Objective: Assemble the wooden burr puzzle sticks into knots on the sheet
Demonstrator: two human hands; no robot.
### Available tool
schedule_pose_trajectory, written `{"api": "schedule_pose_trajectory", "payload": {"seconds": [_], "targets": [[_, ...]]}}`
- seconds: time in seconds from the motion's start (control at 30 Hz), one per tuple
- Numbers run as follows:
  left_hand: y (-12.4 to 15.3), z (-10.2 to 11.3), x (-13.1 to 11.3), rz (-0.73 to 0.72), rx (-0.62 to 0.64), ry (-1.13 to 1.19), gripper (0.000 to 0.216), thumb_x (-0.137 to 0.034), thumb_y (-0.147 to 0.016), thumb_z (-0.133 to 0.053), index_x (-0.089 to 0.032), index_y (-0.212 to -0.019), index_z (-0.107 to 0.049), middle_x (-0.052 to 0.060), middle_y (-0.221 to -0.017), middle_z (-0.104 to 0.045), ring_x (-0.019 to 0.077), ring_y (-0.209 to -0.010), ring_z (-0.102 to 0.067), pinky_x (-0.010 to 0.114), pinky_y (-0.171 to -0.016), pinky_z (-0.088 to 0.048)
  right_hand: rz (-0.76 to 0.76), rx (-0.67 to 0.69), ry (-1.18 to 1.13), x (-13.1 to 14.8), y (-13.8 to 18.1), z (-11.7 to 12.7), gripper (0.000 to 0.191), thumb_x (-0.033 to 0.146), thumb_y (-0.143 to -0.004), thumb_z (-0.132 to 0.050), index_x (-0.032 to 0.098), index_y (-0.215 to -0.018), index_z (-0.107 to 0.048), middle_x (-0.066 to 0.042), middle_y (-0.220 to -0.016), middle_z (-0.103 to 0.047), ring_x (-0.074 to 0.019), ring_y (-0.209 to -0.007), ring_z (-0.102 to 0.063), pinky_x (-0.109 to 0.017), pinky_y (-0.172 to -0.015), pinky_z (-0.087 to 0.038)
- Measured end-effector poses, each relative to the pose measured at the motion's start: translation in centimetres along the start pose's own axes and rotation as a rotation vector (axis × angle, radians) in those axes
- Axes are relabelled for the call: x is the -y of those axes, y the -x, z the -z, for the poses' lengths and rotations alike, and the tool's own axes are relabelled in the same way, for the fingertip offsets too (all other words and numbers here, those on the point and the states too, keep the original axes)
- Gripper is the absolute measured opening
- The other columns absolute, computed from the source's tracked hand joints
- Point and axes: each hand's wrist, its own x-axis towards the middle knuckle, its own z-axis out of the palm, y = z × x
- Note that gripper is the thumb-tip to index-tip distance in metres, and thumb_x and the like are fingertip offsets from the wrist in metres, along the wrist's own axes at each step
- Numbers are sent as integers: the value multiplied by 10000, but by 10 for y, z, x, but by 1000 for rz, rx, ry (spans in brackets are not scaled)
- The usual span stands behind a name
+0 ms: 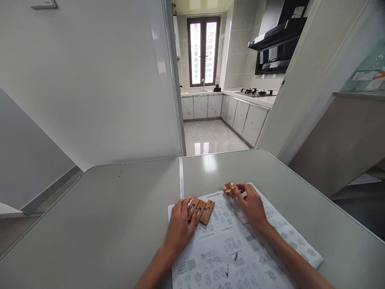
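Observation:
Three flat brown wooden puzzle pieces (207,212) with cut-out slots lie overlapped like a fan on the upper left of a printed instruction sheet (216,253). My left hand (181,224) rests against their left side, its fingers along the top and its thumb at the front edge, gripping them. At the sheet's far edge is a small star-shaped wooden burr puzzle (229,188), lighter in colour. The fingertips of my right hand (251,202) pinch its right side. My right forearm crosses over the sheet and hides part of its printed diagrams.
A pale, glossy table (135,200) spreads around the sheet, with a white seam running away from me. Beyond its far edge, a doorway opens onto a kitchen with white cabinets (200,106). At the right, a clear plastic package (368,78) sits on a ledge.

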Motion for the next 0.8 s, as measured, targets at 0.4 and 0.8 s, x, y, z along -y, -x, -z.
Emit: {"api": "schedule_pose_trajectory", "payload": {"seconds": [0.4,0.8], "targets": [[-3,1,7,-21,-27,-132,217,-302,-1038,-463,-210,-1182,-597,76,-1018,-661,265,-936,-642,450,-851,-530,423,-66,-7,29,14,-1,174,344,-1017,-524,254,-1156,-575,-120,-1140,-591,-314,-1087,-586,-491,-906,-545],[-3,-1,9,-33,-30,-162,229,-316,-1050,-445,-205,-1184,-593,67,-1007,-657,246,-895,-636,430,-828,-527,325,63,162,6,13,-13,384,456,-984,-595,282,-1324,-562,-139,-1294,-580,-369,-1200,-562,-559,-958,-549]]}}
